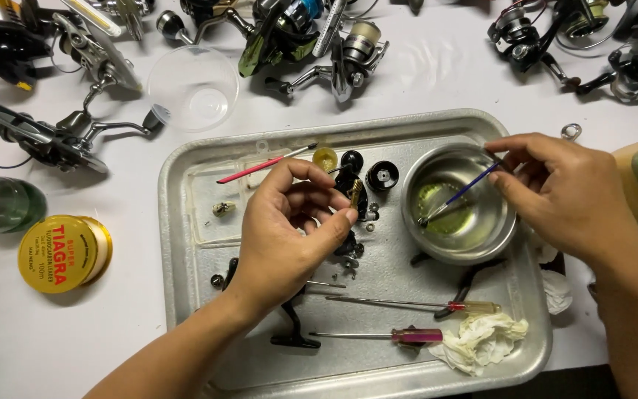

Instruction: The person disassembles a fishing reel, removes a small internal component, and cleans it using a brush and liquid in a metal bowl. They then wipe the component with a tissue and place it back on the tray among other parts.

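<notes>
We see the left hand (289, 229) curled over the middle of a dull aluminium tray (186, 295), its thumb and fingertips pinched narrow around a small brass-coloured part (355, 193) that stands upright between them. The right hand (566, 192) hovers at the right rim of a round, polished steel bowl (500, 229), fingers closed tight on the thin blue handle of a fine brush (461, 193). The brush slants down into the bowl, and its tip rests in a film of yellow-green liquid at the bottom.

The bowl sits in the tray's upper right part. Just left of it lie glossy black round parts (382, 175) and a small translucent yellow cap (325, 157). A slim pink-handled brush (260, 165) lies slanted near the tray's top edge, above a clear, flat plastic lid (212, 214). Along the lower part of the tray lie two screwdrivers with bare steel shafts, one with a clear yellow handle (474, 306), one with a clear pink handle (416, 336), beside a crumpled, stained tissue (485, 340).

The tray rests on a white tablecloth (38, 332). To its left we find a flat yellow spool of line (64, 253) and a clear plastic cup (192, 87) further up. Metal spinning reels (352, 52) crowd the far edge of the table.
</notes>
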